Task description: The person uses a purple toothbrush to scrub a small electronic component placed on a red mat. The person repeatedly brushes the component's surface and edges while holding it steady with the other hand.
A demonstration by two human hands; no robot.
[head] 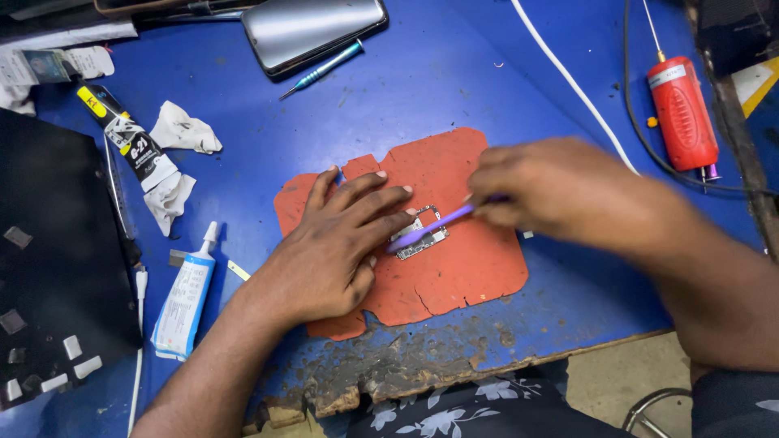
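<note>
A small silvery circuit board [425, 234] lies on a cracked orange mat [454, 268] in the middle of the blue table. My left hand [333, 247] lies flat on the mat, its fingertips pressing the board's left edge. My right hand [540, 188] grips a purple brush [430, 227] by its handle, the brush head resting on the board. The right hand is blurred.
A phone [312, 28] lies screen-up at the top, a teal screwdriver [323, 70] beside it. At left are a black-and-white glue tube [134, 138], crumpled tissues [185, 130], a white-blue tube [185, 296] and a black tray [49, 259]. A red tool [683, 113] sits right. The table's front edge [422, 369] is worn.
</note>
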